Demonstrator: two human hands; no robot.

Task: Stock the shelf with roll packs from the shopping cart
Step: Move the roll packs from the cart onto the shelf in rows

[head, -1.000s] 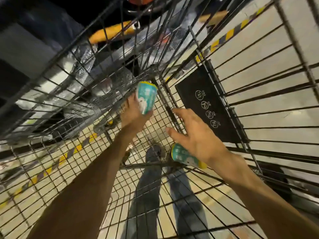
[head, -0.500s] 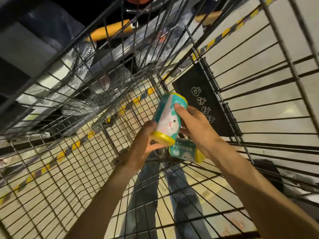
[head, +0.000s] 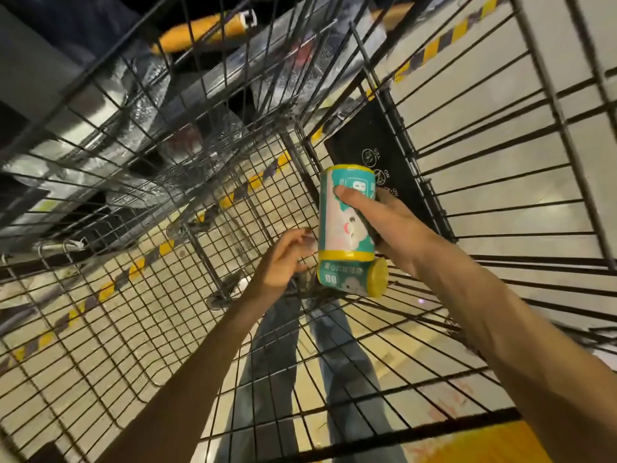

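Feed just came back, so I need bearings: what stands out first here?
Two teal roll packs with yellow ends at centre: the right hand grips the upright pack, with the second pack lying just beneath it. The left hand hovers open beside them, inside the wire cart; a black sign hangs on its wall.

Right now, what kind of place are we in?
Probably a shop or its stockroom. The hands reach into a wire cart, the right hand grips a roll pack, and yellow-black tape marks the floor under it.
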